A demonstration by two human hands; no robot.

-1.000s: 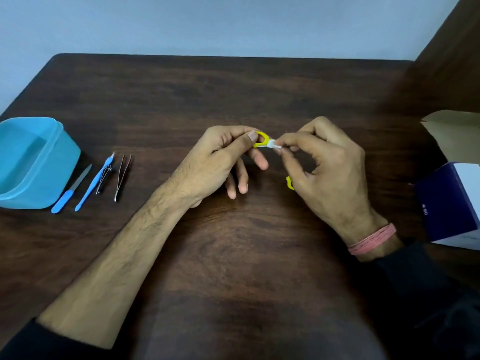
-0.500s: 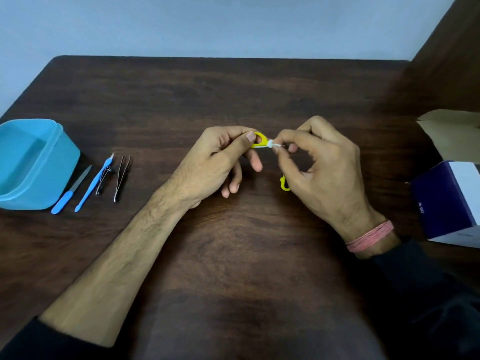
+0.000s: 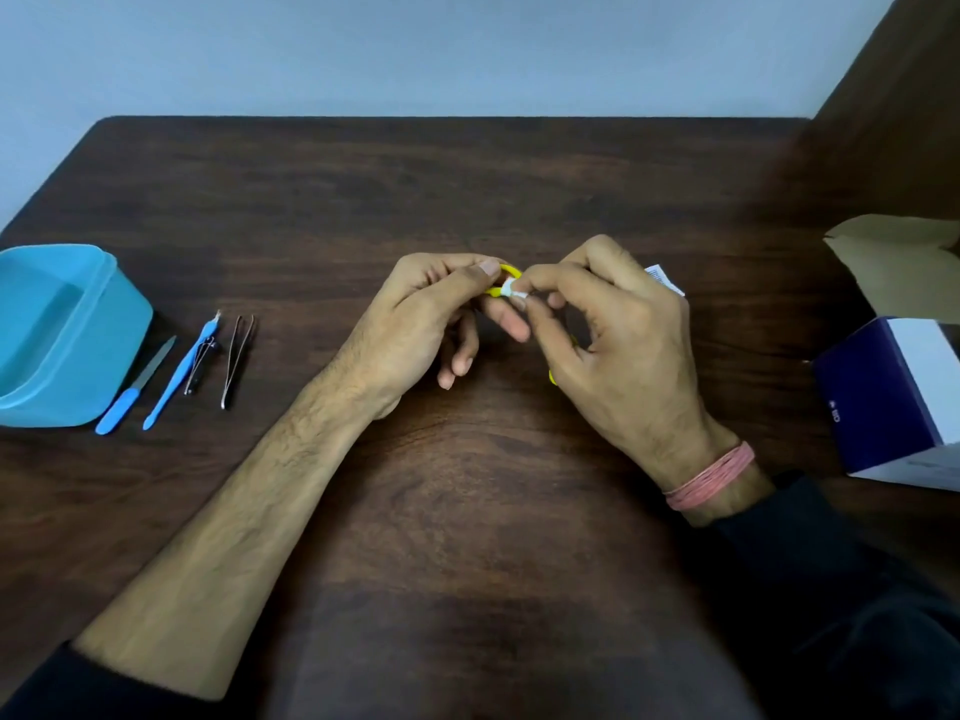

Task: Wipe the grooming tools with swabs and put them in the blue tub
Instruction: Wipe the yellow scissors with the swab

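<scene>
My left hand (image 3: 426, 314) pinches a small yellow-handled tool (image 3: 506, 280), probably scissors, over the middle of the table. My right hand (image 3: 613, 340) pinches a small white swab (image 3: 514, 292) against the yellow loop. Another yellow bit (image 3: 551, 377) shows under my right palm; the rest of the tool is hidden by the hands. The blue tub (image 3: 111, 324) stands at the left edge. Beside it lie a blue-handled file (image 3: 132, 389), a blue pusher (image 3: 179, 374), a small nail clipper (image 3: 200, 363) and metal tweezers (image 3: 236, 358).
A dark blue and white box (image 3: 883, 402) stands at the right edge, with brown cardboard (image 3: 904, 267) behind it. A white wrapper (image 3: 665, 279) peeks out behind my right hand. The dark wood table (image 3: 467, 189) meets a wall at the back.
My right hand has moved the swab slightly left along the yellow loop, and the white wrapper now shows behind it. The left hand keeps its hold.
</scene>
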